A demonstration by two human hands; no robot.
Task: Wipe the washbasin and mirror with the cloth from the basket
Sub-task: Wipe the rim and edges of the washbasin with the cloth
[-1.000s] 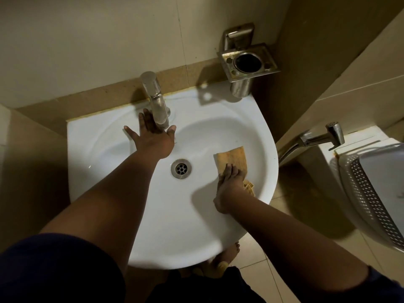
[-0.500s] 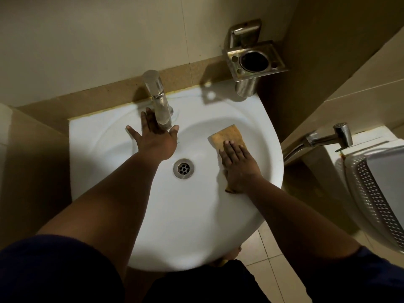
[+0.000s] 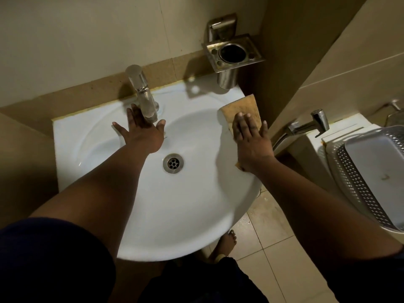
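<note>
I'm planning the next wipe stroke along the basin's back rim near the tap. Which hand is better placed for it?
Probably the right hand: it already presses the tan cloth flat on the white washbasin rim. The left hand rests open below the chrome tap, holding nothing.

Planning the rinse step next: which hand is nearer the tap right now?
Left. The left hand lies open in the washbasin, fingers at the foot of the tap. The right hand presses the cloth flat on the basin's right rim, well away from it.

A small tiled bathroom: white washbasin (image 3: 153, 215), chrome tap (image 3: 143, 92), wall-mounted tumbler holder (image 3: 232, 54).
</note>
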